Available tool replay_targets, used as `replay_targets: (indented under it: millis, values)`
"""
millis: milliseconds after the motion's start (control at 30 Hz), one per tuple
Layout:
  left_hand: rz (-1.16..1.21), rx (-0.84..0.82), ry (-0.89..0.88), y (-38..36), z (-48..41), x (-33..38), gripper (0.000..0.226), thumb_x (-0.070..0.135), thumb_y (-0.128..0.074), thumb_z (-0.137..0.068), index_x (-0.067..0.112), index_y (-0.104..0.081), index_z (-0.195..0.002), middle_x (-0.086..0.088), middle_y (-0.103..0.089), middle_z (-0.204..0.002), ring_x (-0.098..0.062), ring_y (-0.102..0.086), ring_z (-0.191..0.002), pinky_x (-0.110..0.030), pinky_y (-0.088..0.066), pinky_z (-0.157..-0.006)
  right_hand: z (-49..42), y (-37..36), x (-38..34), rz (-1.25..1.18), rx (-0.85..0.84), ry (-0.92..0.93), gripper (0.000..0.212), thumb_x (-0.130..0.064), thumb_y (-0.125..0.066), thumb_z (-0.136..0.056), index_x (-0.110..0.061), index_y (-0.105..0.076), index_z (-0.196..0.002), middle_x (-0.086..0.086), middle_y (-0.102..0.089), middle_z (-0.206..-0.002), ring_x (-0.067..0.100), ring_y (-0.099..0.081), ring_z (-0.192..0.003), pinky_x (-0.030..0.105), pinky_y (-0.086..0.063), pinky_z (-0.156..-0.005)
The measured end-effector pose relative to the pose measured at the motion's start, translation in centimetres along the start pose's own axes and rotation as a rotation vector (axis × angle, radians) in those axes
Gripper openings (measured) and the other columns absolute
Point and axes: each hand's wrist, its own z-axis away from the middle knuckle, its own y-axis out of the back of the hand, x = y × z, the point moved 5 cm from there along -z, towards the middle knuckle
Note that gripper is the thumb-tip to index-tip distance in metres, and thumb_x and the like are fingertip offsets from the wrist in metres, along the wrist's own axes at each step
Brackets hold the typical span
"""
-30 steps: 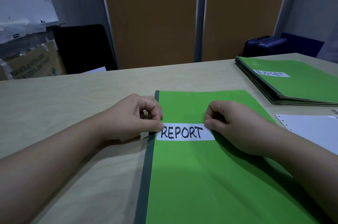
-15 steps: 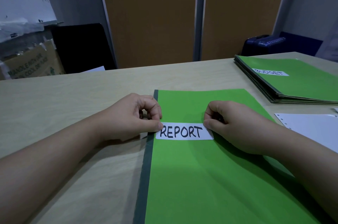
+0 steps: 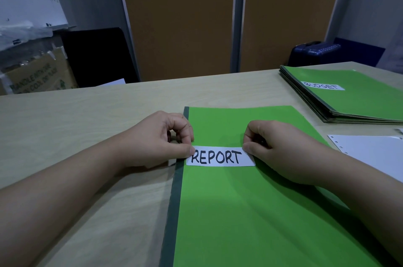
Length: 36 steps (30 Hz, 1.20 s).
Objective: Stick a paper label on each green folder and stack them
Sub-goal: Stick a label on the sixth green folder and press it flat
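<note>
A green folder [image 3: 250, 212] with a dark green spine lies flat on the table in front of me. A white paper label reading REPORT [image 3: 220, 157] lies across its upper part. My left hand [image 3: 157, 138] pinches the label's left end between thumb and forefinger at the spine. My right hand [image 3: 281, 149] pinches the label's right end. At the far right sits a stack of green folders [image 3: 357, 103]; its top one carries a label reading BUDGET [image 3: 322, 86].
The light wooden table [image 3: 87, 127] stretches to the left. A white punched sheet [image 3: 375, 153] lies at the right edge, below the stack. Behind the table stand brown partition panels, a black chair, a cardboard box and a dark blue case [image 3: 316, 50].
Both hands stay on the ends of the REPORT label. The label and folder have hardly shifted; only the view has moved slightly.
</note>
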Motion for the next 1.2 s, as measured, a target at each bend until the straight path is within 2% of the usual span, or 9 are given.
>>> replay_targets:
  millis: [300, 467, 600, 733, 800, 900, 1000, 1100, 1200]
  values:
    - [-0.013, 0.01, -0.011, 0.1, -0.1, 0.0, 0.013, 0.021, -0.076, -0.066, 0.02, -0.063, -0.066, -0.008, -0.061, -0.082, -0.008, -0.047, -0.061, -0.022, -0.041, -0.057, 0.0, -0.1, 0.0, 0.028, 0.004, 0.02, 0.013, -0.028, -0.049, -0.094, -0.024, -0.055, -0.082, -0.011, -0.055, -0.069, 0.001, -0.045, -0.059, 0.02, -0.034, -0.053]
    - [-0.09, 0.033, -0.07, 0.3, 0.2, 0.2, 0.018, 0.022, -0.076, -0.068, 0.025, -0.061, -0.077, 0.002, -0.056, -0.08, -0.008, -0.045, -0.06, -0.023, -0.04, -0.057, 0.1, -0.1, -0.2, 0.065, 0.013, 0.04, 0.009, -0.029, -0.049, -0.093, -0.024, -0.052, -0.086, -0.012, -0.057, -0.075, 0.003, -0.049, -0.066, 0.02, -0.039, -0.059]
    - [-0.3, 0.056, -0.251, -0.5, 1.1, 2.4, 0.016, 0.01, -0.066, -0.074, 0.024, -0.069, -0.08, 0.009, -0.062, -0.087, -0.009, -0.06, -0.087, -0.016, -0.045, -0.073, 0.3, -0.1, -0.3, 0.104, 0.037, 0.056, 0.008, -0.029, -0.048, -0.094, -0.023, -0.05, -0.09, -0.008, -0.057, -0.082, 0.008, -0.05, -0.073, 0.025, -0.04, -0.064]
    - [-0.504, -0.006, -0.383, -2.0, 1.8, 3.7, 0.039, -0.001, -0.053, -0.073, 0.024, -0.077, -0.092, 0.014, -0.072, -0.098, 0.018, -0.053, -0.093, 0.002, -0.032, -0.084, 0.8, -0.4, -1.4, 0.26, 0.15, 0.172, 0.011, -0.027, -0.044, -0.093, -0.02, -0.052, -0.098, 0.0, -0.053, -0.098, 0.02, -0.047, -0.091, 0.036, -0.042, -0.081]
    - [-0.552, -0.037, -0.369, -2.2, 2.2, 3.8, 0.041, 0.004, -0.052, -0.075, 0.026, -0.077, -0.1, 0.016, -0.072, -0.104, 0.02, -0.05, -0.094, 0.004, -0.026, -0.088, 1.3, -1.1, -2.2, 0.284, 0.15, 0.299, 0.019, -0.029, -0.043, -0.094, -0.021, -0.059, -0.101, 0.0, -0.057, -0.102, 0.021, -0.049, -0.094, 0.037, -0.043, -0.083]
    - [-0.506, -0.046, -0.351, -1.5, 3.2, 3.6, 0.038, 0.011, -0.053, -0.078, 0.025, -0.076, -0.106, 0.016, -0.072, -0.11, 0.009, -0.059, -0.101, -0.001, -0.037, -0.09, 2.5, -1.4, -1.9, 0.255, 0.085, 0.347, 0.031, -0.036, -0.039, -0.093, -0.022, -0.065, -0.102, -0.005, -0.065, -0.102, 0.019, -0.056, -0.092, 0.038, -0.047, -0.082]
    - [-0.408, -0.018, -0.357, -0.5, 4.1, 3.2, 0.037, 0.022, -0.054, -0.078, 0.021, -0.076, -0.107, 0.011, -0.072, -0.113, 0.006, -0.062, -0.106, -0.018, -0.05, -0.093, 3.8, -0.2, -0.2, 0.25, 0.127, 0.295, 0.032, -0.039, -0.041, -0.091, -0.024, -0.067, -0.099, -0.01, -0.07, -0.096, 0.013, -0.06, -0.09, 0.037, -0.048, -0.083]
    - [-0.493, -0.057, -0.364, -0.9, 4.4, 3.3, 0.042, 0.035, -0.051, -0.083, 0.025, -0.069, -0.12, 0.014, -0.065, -0.126, 0.009, -0.055, -0.118, -0.027, -0.039, -0.107, 4.4, 0.2, -0.2, 0.3, 0.162, 0.277, 0.034, -0.042, -0.039, -0.09, -0.026, -0.068, -0.098, -0.013, -0.07, -0.097, 0.01, -0.06, -0.096, 0.035, -0.044, -0.085]
    - [-0.517, -0.16, -0.383, -2.9, 4.5, 4.2, 0.05, 0.043, -0.045, -0.09, 0.025, -0.055, -0.135, 0.014, -0.05, -0.142, 0.01, -0.04, -0.131, -0.027, -0.027, -0.116, 4.4, -1.0, -2.0, 0.29, 0.094, 0.356, 0.047, -0.048, -0.029, -0.088, -0.03, -0.064, -0.113, -0.016, -0.064, -0.119, 0.006, -0.054, -0.111, 0.032, -0.037, -0.087]
